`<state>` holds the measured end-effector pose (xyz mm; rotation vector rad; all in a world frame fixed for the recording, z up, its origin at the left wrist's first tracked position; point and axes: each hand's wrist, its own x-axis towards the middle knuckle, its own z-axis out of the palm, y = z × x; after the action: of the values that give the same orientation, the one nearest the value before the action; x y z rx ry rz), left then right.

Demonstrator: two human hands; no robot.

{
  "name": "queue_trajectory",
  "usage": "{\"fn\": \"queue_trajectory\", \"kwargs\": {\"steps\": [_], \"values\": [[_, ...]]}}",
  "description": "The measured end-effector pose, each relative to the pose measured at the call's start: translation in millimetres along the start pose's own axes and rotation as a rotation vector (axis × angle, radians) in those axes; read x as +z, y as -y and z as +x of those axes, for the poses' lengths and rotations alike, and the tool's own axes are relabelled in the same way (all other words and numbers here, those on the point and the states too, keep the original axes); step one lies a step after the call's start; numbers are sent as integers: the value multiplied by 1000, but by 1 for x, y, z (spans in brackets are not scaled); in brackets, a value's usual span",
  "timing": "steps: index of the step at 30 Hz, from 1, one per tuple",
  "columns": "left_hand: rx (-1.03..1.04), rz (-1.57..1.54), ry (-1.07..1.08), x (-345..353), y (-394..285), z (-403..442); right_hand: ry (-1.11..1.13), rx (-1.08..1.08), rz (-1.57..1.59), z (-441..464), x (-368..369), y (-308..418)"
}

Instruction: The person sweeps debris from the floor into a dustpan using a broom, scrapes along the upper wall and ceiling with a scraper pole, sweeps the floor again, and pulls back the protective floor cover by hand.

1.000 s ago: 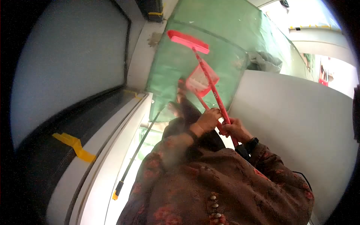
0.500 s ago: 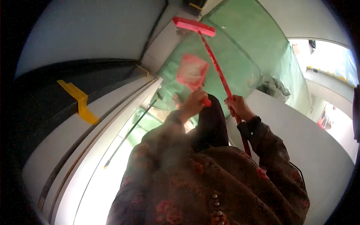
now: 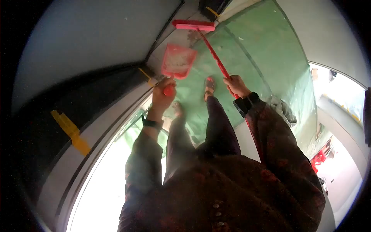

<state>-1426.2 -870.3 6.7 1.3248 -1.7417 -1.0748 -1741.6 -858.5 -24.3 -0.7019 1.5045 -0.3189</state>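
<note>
My left hand (image 3: pixel 164 94) is closed around the handle of a red dustpan (image 3: pixel 179 60), whose pan points away from me and carries some pale dust or debris. In my right hand (image 3: pixel 236 86) is the red stick of a broom (image 3: pixel 216 58), its lower end running back under my forearm. The broom's pink head with red bristles (image 3: pixel 195 26) lies at the far end, near the corner by the wall. A gap separates the broom head from the pan. Whether the dustpan touches the floor I cannot tell.
Green sheeting (image 3: pixel 247 50) covers the floor, with a seam across it. A dark-edged grey panel with yellow tape (image 3: pixel 71 131) stands at left. A crumpled grey bundle (image 3: pixel 282 110) lies at right, near a bright doorway (image 3: pixel 340 89). My feet (image 3: pixel 209 85) stand on the sheeting.
My left hand has moved the dustpan left and farther forward, toward the wall. The broom head has shifted slightly left. Both my legs now show, as my view has turned.
</note>
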Motion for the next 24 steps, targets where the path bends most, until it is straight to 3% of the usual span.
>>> {"fn": "queue_trajectory", "kwargs": {"steps": [7,12,14,17,19,20,21,23,24], "values": [[-170,38,11,-15,29,31,-45,59,-44,45,0,12],[-132,86,112,-28,62,56,-98,73,-33,66,28,2],[-65,125,134,-31,80,66,-124,61,-320,88,46,-25],[-200,187,194,-43,96,87,-193,167,-121,80,91,-34],[-220,88,257,-46,87,94,-279,35,-178,86,117,-82],[-238,-8,318,-46,77,97,-317,-139,-147,94,129,-119],[-237,-9,317,-43,68,99,-42,-172,-251,86,122,-125],[-192,164,376,-38,57,98,-139,174,63,42,133,-76],[-191,163,375,-38,59,94,-140,173,62,28,136,-81]]}}
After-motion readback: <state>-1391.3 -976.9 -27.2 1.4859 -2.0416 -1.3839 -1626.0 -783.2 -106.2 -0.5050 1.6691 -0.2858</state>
